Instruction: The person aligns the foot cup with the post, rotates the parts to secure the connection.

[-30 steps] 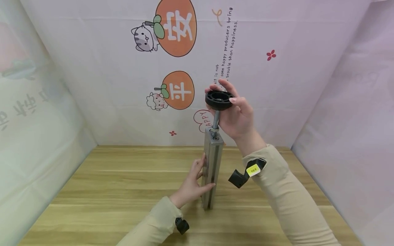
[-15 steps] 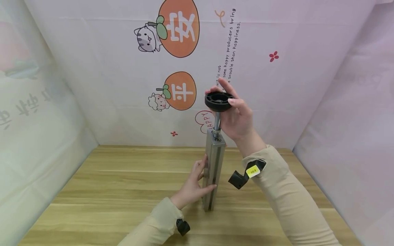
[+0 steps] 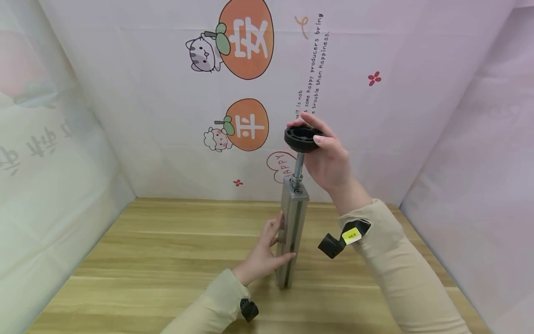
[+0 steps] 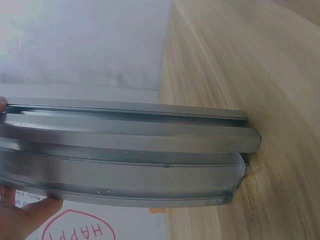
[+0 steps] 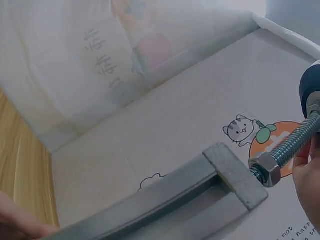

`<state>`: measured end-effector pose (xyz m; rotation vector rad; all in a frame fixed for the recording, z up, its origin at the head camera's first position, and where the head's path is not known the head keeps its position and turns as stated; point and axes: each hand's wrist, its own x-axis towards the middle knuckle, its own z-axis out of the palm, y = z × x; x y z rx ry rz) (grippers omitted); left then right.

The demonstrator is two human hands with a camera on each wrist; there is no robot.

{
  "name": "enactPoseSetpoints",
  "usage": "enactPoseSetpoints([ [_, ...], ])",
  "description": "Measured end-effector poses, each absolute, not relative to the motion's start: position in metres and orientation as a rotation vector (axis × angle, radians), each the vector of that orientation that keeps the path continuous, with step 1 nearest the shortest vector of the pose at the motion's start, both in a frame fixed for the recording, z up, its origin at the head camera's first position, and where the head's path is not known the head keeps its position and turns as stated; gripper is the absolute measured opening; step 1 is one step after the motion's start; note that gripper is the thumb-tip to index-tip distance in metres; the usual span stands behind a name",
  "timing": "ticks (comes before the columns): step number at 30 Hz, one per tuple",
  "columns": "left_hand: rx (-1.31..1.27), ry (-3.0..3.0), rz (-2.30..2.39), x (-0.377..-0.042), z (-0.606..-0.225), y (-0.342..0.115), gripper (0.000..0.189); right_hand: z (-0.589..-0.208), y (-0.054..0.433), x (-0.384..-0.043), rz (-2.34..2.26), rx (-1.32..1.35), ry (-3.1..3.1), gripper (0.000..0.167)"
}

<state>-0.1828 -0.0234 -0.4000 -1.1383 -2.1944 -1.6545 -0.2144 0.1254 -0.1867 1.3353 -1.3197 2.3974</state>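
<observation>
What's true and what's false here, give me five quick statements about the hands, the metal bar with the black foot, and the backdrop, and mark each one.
1. The right hand holds the black foot. True.
2. The left hand touches the foot too. False: it grips the metal bar.
3. The bar lies flat. False: it is held on end, foot uppermost.
4. A nut sits on the threaded rod. True.
5. A striped cat is printed on the backdrop. True.

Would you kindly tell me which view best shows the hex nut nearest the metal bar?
The right wrist view: the hex nut appears large, its flat faces distinct. The head view shows it small, above the metal bar; the left wrist view shows none of it.
</observation>
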Motion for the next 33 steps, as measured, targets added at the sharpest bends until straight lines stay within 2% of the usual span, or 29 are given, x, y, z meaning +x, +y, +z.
enactPoseSetpoints([
  [4, -1.134, -2.199, -1.658, -0.182, -0.401, -0.023, 0.106, -0.184, 0.13, -0.216, 2.315, 1.328, -1.388, 0.028],
  [24, -1.154, -2.174, -1.621, -0.185, -0.4, -0.022, 0.108, -0.167, 0.137, -0.202, 1.956, 0.996, -1.818, 0.038],
  [27, -1.156, -2.173, -1.623, -0.185, -0.4, -0.023, 0.108, -0.166, 0.137, -0.199, 1.83, 0.946, -1.89, 0.034],
  [31, -1.154, -2.172, -1.631, -0.184, -0.401, -0.022, 0.109, -0.166, 0.135, -0.196, 1.627, 0.909, -1.946, 0.017],
  [33, -1.15, -2.172, -1.632, -0.183, -0.401, -0.022, 0.109, -0.166, 0.134, -0.196, 1.547, 0.892, -1.957, 0.018],
])
